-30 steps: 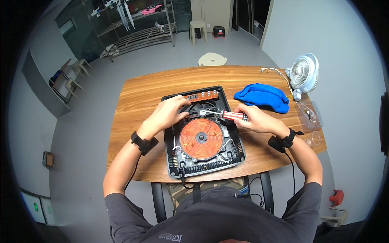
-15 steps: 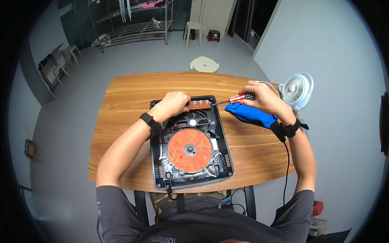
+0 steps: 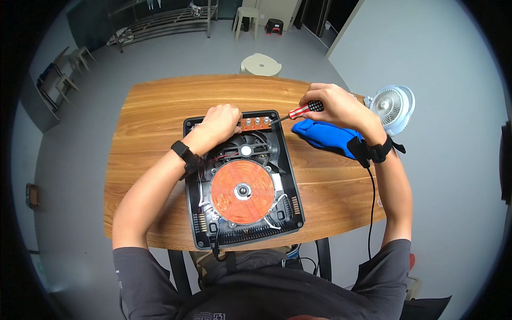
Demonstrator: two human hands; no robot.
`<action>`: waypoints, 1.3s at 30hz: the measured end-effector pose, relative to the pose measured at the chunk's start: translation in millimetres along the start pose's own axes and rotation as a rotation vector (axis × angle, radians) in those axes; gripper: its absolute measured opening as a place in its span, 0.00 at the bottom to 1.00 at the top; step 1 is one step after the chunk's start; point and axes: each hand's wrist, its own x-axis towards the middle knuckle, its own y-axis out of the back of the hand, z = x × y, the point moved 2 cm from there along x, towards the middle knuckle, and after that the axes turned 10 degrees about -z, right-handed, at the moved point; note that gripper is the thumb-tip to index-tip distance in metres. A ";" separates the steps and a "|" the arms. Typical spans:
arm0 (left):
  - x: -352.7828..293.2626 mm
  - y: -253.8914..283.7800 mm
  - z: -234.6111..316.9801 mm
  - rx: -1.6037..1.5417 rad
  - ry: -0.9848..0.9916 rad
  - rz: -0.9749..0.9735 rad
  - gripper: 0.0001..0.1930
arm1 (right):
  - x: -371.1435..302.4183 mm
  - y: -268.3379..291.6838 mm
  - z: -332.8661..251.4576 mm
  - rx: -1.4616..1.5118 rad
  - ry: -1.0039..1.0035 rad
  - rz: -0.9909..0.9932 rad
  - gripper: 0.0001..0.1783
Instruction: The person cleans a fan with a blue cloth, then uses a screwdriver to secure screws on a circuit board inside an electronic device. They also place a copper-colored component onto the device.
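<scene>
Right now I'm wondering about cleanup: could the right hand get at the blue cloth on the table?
Probably yes. The blue cloth lies uncovered just beneath the right hand, with nothing between them, though that hand is gripping a screwdriver and would need to free itself first.

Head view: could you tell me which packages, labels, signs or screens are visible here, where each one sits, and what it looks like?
No package, sign or lit screen is visible.
Small wall plate: low on the left wall, rectangular, brownish; too small to say what it is.
Shirt print: at the person's collar, bottom edge, small and pale on dark grey fabric.
The opened cooker, with the left hand on it, shows no label.
</scene>
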 end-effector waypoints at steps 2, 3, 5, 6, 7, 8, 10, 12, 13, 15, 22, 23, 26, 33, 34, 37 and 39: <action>0.2 -0.5 -0.4 0.000 -0.007 0.011 0.13 | 3.2 -0.4 0.3 -0.016 -0.002 -0.005 0.13; 0.8 -0.5 -0.2 0.000 -0.012 0.018 0.13 | 3.5 0.2 0.2 -0.025 -0.004 -0.008 0.13; 0.6 0.1 1.5 -0.009 -0.013 0.018 0.13 | 3.6 2.3 -1.5 -0.015 0.010 -0.013 0.14; 0.1 1.5 2.9 -0.012 -0.005 0.008 0.12 | 4.1 2.7 -2.0 -0.009 0.018 -0.015 0.14; 0.2 1.5 3.7 -0.016 0.002 -0.002 0.12 | 4.2 2.6 -1.7 -0.010 0.025 -0.015 0.14; -0.5 1.0 2.3 -0.011 -0.005 0.011 0.12 | 6.1 2.9 -1.6 -0.010 0.037 -0.015 0.14; -0.9 -1.2 0.2 -0.001 -0.023 0.037 0.12 | 7.9 3.1 -3.0 -0.007 0.046 -0.019 0.14; 0.3 -3.6 -1.1 -0.005 -0.018 0.028 0.12 | 8.3 4.3 -4.4 -0.002 0.040 -0.025 0.14; 0.7 -4.7 -1.7 -0.008 -0.017 0.023 0.12 | 8.6 5.1 -5.5 -0.006 0.033 -0.033 0.14; 1.3 -4.1 -1.3 0.005 -0.020 0.020 0.12 | 9.0 6.8 -8.2 -0.015 0.018 -0.048 0.15; 0.3 -4.6 0.5 0.017 -0.020 0.033 0.12 | 13.8 8.5 -11.4 -0.038 -0.021 -0.091 0.16; -0.4 -4.1 1.3 0.015 -0.021 0.035 0.12 | 14.7 7.4 -10.8 -0.042 -0.020 -0.093 0.16; -1.6 -3.5 2.4 0.015 -0.027 0.045 0.12 | 17.1 6.8 -10.6 -0.049 -0.017 -0.101 0.18; 0.3 -6.7 -2.4 0.018 -0.021 0.031 0.11 | 37.0 8.0 -19.2 -0.091 -0.032 -0.091 0.21; 0.6 -7.0 -2.8 0.017 -0.024 0.029 0.11 | 40.8 8.3 -21.7 -0.087 -0.041 -0.093 0.21; 0.3 -3.5 2.6 0.015 0.007 -0.002 0.11 | 50.9 9.2 -26.6 -0.065 -0.070 -0.088 0.23; 0.7 -5.8 0.4 0.014 -0.004 0.022 0.12 | 58.1 5.1 -26.6 -0.035 -0.078 -0.075 0.23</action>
